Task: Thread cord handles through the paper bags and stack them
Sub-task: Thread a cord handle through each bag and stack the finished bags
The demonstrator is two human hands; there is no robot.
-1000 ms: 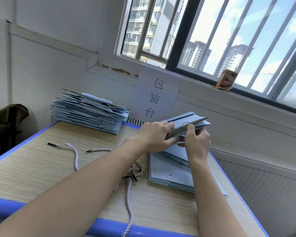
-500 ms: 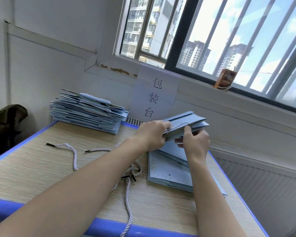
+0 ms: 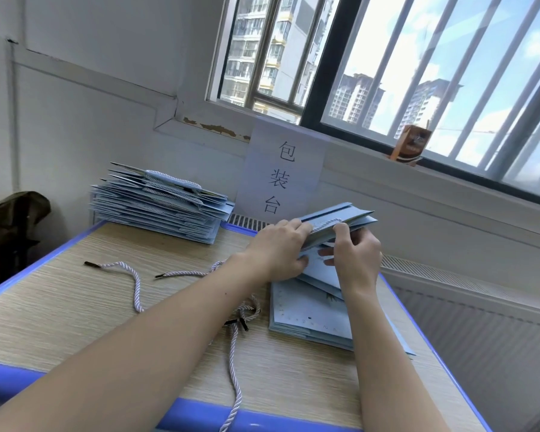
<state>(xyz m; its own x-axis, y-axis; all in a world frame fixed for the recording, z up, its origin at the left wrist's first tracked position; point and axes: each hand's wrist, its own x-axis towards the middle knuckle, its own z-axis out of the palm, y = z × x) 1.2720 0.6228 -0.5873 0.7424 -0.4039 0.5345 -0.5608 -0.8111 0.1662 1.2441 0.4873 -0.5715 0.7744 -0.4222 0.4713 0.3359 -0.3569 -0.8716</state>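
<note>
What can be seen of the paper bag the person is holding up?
The paper bag is pale blue, folded flat, and looks like stiff card. It is held tilted above a low pile of bags at the table's right side. A white twisted cord lies along its near edge. The left hand grips its left end; the right hand pinches the edge by the cord.

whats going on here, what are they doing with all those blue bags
A person is fitting a cord handle to a flat blue paper bag. The left hand and right hand both hold the bag up above a low pile of bags near the table's right edge. A taller stack with handles sits at the back left, and loose cords lie on the table.
</note>
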